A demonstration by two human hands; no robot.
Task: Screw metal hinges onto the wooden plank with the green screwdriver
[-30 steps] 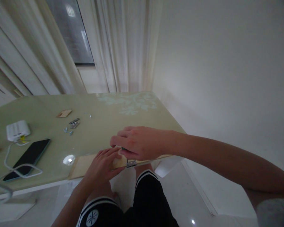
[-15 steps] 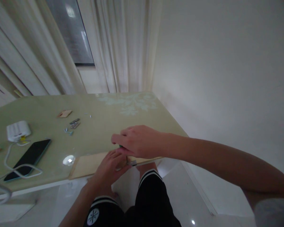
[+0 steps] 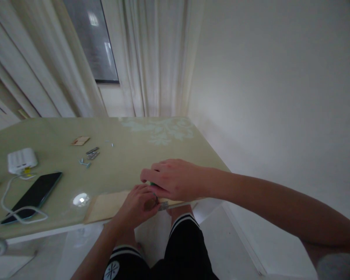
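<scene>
A pale wooden board (image 3: pixel 105 207) lies along the table's front edge, beneath both hands. At that edge a small metal hinge (image 3: pixel 163 205) shows just beside the thumb of my left hand (image 3: pixel 138 204), whose curled fingers pinch around the hinge and board. Over it, my right hand (image 3: pixel 177 179) is closed on a mostly hidden screwdriver; only a bit of its green handle (image 3: pixel 152 184) peeks out under the fingers. The two hands touch or nearly touch, and the screwdriver's tip is out of sight.
Further back on the table (image 3: pixel 125 163) are several loose hinges (image 3: pixel 92 153), screws (image 3: pixel 84 163) and a small wooden piece (image 3: pixel 80 140). At left lie a black phone (image 3: pixel 35 196), a white charger block (image 3: pixel 22 160) and a looped cable (image 3: pixel 32 222). A wall (image 3: pixel 268 116) stands at right.
The view has shifted slightly. My right hand has turned a little over the same place, while my left hand stays at the hinge on the board.
</scene>
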